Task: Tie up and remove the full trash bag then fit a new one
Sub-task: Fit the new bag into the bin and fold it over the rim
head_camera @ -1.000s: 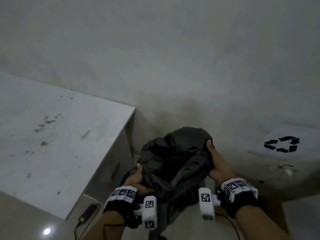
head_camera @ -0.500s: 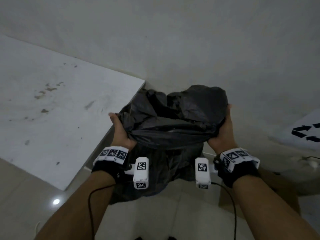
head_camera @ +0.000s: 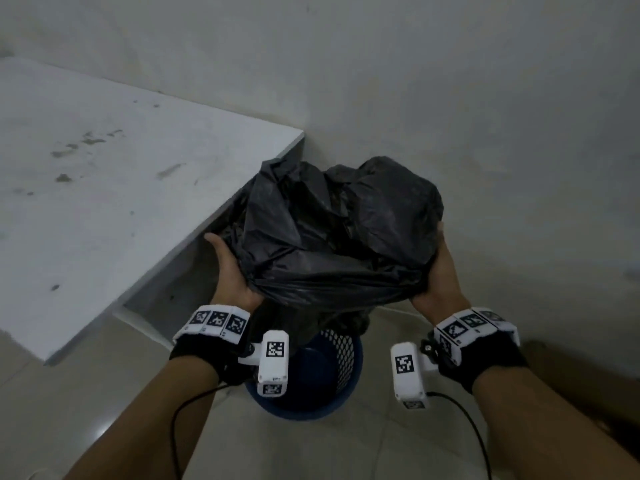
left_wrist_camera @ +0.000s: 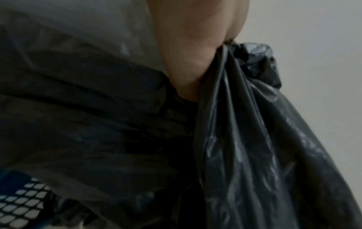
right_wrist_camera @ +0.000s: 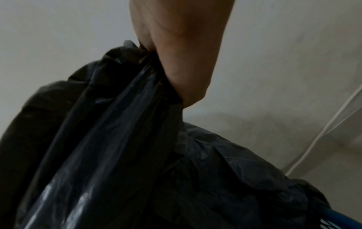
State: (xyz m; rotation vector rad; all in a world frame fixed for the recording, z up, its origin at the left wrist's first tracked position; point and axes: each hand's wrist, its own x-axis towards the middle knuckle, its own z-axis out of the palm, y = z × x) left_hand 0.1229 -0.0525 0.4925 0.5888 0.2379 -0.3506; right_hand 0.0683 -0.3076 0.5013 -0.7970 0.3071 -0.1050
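Observation:
A full black trash bag (head_camera: 332,237) hangs between my two hands above a blue mesh bin (head_camera: 311,382) on the floor. My left hand (head_camera: 232,268) grips the bag's left edge, and the left wrist view shows plastic bunched in that hand (left_wrist_camera: 195,65). My right hand (head_camera: 440,275) grips the right edge, with gathered bag plastic (right_wrist_camera: 117,124) held in the fist (right_wrist_camera: 176,62). The bag's lower part trails down to the bin's mouth. Both hands' fingers are hidden behind the plastic.
A white table (head_camera: 104,202) stands to the left, its corner close to the bag. A plain wall (head_camera: 450,98) rises just behind. The floor is tiled (head_camera: 329,452), and a white cable (right_wrist_camera: 323,134) runs along the wall's base at the right.
Both hands have lifted the bag upward and spread its top apart. The blue bin beneath it has come into sight.

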